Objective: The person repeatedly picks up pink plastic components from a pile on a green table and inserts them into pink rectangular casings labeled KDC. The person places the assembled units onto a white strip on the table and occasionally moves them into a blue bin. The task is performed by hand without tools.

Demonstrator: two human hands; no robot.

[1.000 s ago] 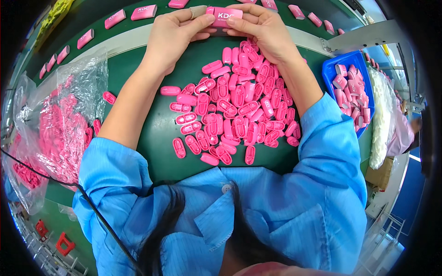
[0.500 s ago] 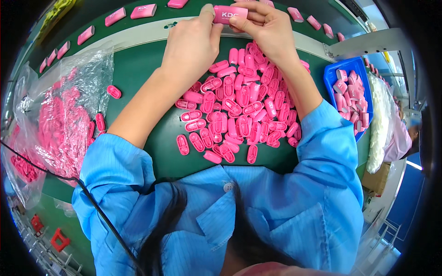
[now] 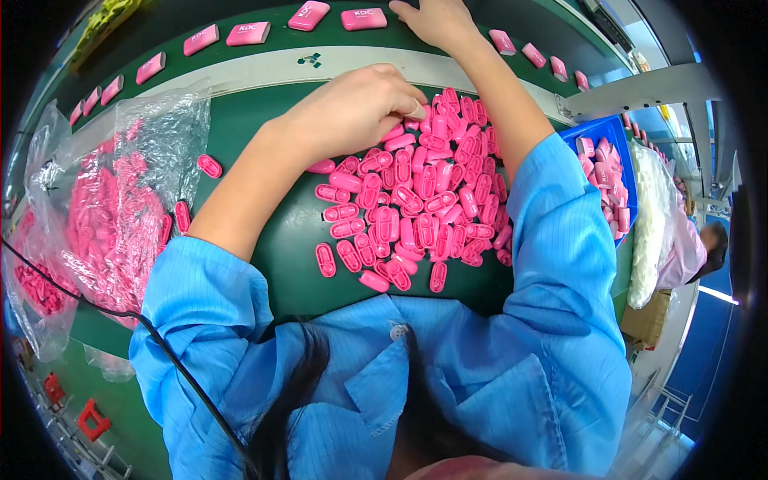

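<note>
My left hand [image 3: 364,106] is at the far edge of a pile of pink oval plastic caps [image 3: 424,188], fingers bent together on one cap [image 3: 425,117], partly hidden by the fingertips. Up at the far strip, my right hand [image 3: 438,22] is stretched out with its thumb pointing left. The picture's upper edge cuts off its other fingers, so what it touches is hidden. A pink printed flat case [image 3: 364,19] lies just left of it, and another case [image 3: 309,15] sits farther left.
More pink cases [image 3: 248,34] stand in a row along the dark far strip, behind a pale rail [image 3: 272,66]. At left lies a clear plastic bag [image 3: 120,216] of pink parts. A blue bin [image 3: 632,172] of pink pieces stands at right, beside a metal bracket [image 3: 640,90].
Both hands held a pink case together; now they are apart and a case lies on the far strip. My left hand came down to the pile, while my right stayed far and moved up.
</note>
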